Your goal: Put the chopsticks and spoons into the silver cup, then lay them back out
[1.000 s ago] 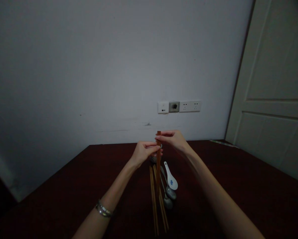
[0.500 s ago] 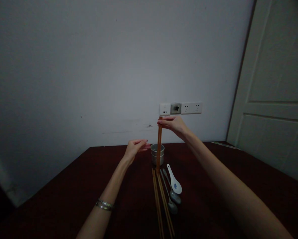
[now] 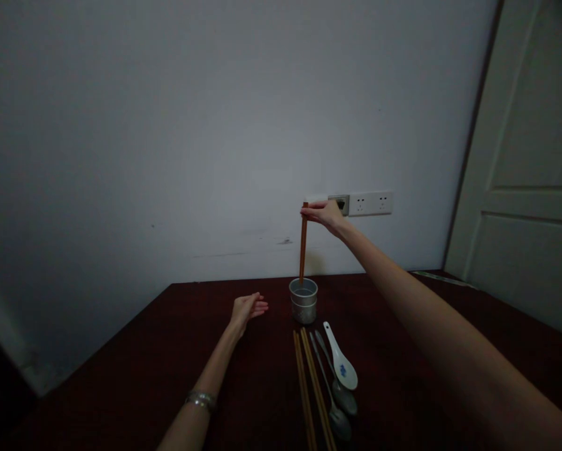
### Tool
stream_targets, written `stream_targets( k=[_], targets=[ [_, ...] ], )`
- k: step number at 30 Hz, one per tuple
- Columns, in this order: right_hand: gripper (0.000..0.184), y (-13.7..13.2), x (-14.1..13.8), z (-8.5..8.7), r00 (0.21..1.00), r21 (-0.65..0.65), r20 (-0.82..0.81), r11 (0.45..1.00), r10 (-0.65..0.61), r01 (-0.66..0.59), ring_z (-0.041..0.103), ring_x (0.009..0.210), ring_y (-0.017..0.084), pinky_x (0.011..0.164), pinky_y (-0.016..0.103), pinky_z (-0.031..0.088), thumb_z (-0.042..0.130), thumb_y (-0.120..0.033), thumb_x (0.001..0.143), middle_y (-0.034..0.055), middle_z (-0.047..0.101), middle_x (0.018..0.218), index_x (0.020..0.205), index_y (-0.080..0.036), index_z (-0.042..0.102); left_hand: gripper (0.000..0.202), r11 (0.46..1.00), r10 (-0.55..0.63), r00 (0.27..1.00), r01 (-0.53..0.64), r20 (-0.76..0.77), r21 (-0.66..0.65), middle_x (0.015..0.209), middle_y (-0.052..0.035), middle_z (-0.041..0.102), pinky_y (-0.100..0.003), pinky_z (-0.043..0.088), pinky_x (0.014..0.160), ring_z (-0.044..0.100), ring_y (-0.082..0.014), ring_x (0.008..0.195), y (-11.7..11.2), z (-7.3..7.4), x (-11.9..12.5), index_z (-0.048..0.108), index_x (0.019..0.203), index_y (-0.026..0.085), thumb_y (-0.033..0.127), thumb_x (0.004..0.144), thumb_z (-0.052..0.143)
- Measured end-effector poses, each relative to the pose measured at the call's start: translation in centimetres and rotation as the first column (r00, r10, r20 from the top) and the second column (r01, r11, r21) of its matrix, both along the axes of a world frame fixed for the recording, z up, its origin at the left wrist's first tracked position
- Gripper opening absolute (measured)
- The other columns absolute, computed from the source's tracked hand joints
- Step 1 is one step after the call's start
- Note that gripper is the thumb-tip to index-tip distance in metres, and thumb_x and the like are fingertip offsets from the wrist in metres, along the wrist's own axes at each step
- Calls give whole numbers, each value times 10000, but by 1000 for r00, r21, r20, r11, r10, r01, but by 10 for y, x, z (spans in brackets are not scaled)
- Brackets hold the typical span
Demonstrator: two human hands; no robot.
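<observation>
Pinched in my right hand (image 3: 324, 214) by their top end is a pair of brown chopsticks (image 3: 303, 244), held upright. Their lower ends are at the mouth of a grey metal cup (image 3: 304, 307); how deep they reach is hard to tell. My left hand (image 3: 249, 310) is open and empty, to the left of the cup and apart from it. In front of the cup lie two pairs of lighter chopsticks (image 3: 316, 387), two metal spoons (image 3: 340, 423) and a white ceramic spoon (image 3: 341, 363) with a blue mark.
Everything stands on a dark red table (image 3: 178, 351) pushed against a pale wall (image 3: 191, 125). Wall sockets (image 3: 370, 203) sit behind my right hand. A light panelled door (image 3: 534, 156) is at the right.
My right hand has raised the brown chopsticks and moved them from in front of the cup to over its mouth. My left hand has drawn back left and down, away from the cup.
</observation>
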State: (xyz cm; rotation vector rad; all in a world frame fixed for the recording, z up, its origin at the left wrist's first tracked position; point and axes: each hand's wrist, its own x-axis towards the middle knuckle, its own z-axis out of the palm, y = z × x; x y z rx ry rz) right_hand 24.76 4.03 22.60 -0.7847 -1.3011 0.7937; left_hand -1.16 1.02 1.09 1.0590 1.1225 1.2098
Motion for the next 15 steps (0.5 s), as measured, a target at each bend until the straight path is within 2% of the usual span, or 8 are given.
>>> stream_targets(
  k=[7, 11, 15],
  targets=[
    [145, 28, -7, -45, 998, -108, 38, 993, 57, -52, 603, 566, 119, 656, 283, 532, 719, -142, 536, 47, 655, 624, 655, -86, 659, 232, 998, 8, 1000, -9, -10, -58, 622, -131, 647, -254, 509, 551, 631, -179, 568, 6, -21, -7, 591, 746, 57, 286, 736, 563],
    [173, 39, -8, -71, 995, -156, 45, 984, 92, -84, 602, 561, 114, 629, 257, 533, 739, -172, 513, 42, 658, 621, 647, -92, 663, 213, 1000, 3, 999, -4, -41, -30, 616, -116, 646, -239, 498, 522, 621, -159, 538, 7, -26, -7, 589, 766, 60, 266, 754, 537],
    [185, 44, -8, -87, 993, -193, 19, 975, 119, -113, 603, 560, 112, 610, 239, 533, 747, -177, 503, 48, 662, 626, 647, -93, 665, 202, 1000, 6, 999, -6, -47, -3, 611, -99, 645, -227, 484, 495, 615, -149, 528, 6, -27, -7, 588, 764, 73, 265, 761, 524]
  ],
)
